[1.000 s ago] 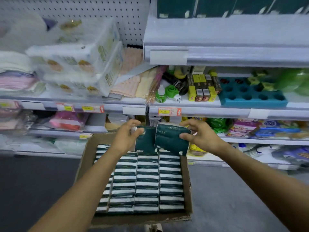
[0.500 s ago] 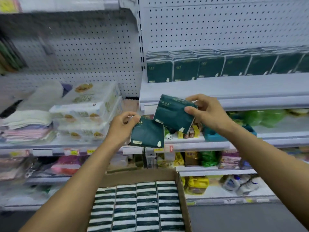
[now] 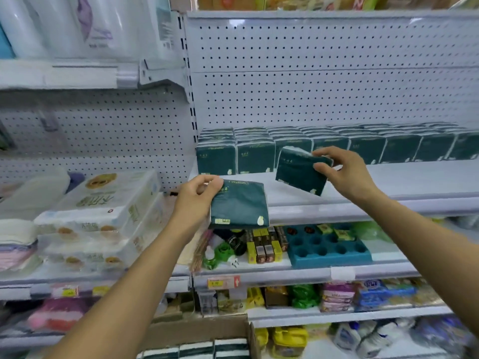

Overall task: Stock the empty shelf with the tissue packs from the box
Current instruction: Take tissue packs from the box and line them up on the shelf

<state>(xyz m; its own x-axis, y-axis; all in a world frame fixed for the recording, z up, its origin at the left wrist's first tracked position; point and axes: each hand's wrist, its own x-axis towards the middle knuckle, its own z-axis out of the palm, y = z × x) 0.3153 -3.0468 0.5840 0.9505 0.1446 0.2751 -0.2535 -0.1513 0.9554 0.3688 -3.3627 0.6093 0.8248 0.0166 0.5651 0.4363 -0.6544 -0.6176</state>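
Your right hand (image 3: 344,174) pinches a soft, glossy dark-green tissue pack (image 3: 298,174), tilted over the white metal shelf (image 3: 388,181) just before the standing row (image 3: 337,149). Left hand (image 3: 197,200) grips a second flat pack (image 3: 239,203) at the shelf's front edge. Bare shelf strip lies ahead of the row; the cardboard box (image 3: 199,335) sits below.

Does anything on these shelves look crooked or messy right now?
Only mildly. The tissue pack in the right hand hangs tilted above the shelf, not yet set down, while the row of packs behind it stands upright. One shelf down, the blue tray has most of its holes empty. Nothing looks spilled or damaged.
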